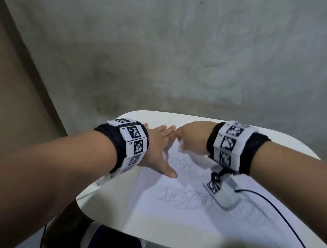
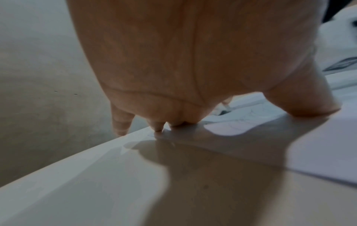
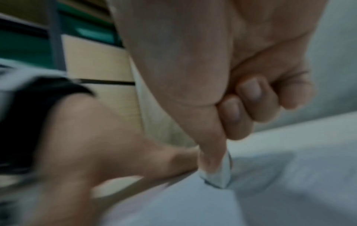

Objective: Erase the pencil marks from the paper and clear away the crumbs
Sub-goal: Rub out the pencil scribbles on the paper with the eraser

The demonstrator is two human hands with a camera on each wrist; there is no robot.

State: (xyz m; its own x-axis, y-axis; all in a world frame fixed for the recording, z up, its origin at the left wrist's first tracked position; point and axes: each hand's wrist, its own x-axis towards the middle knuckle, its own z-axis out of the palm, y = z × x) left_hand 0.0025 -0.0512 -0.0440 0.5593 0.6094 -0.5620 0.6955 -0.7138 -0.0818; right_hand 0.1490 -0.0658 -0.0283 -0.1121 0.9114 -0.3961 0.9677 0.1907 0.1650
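Note:
A white sheet of paper (image 1: 178,214) lies on a small white table (image 1: 109,187), with looping pencil scribbles (image 1: 178,197) across its middle. My left hand (image 1: 160,146) lies flat with straight, spread fingers on the paper's far left corner, thumb (image 1: 170,172) pointing right. My right hand (image 1: 189,139) is curled just right of it at the paper's far edge. In the right wrist view its thumb and fingers (image 3: 212,152) pinch a small white eraser (image 3: 220,178) whose tip presses on the paper (image 3: 193,206). The left wrist view shows my left hand (image 2: 173,76) pressing down.
A black cable (image 1: 283,217) runs from the camera mount under my right wrist across the paper's right side and off the front edge. A grey wall (image 1: 188,44) stands close behind the table. Dark legs (image 1: 114,245) show below the front edge.

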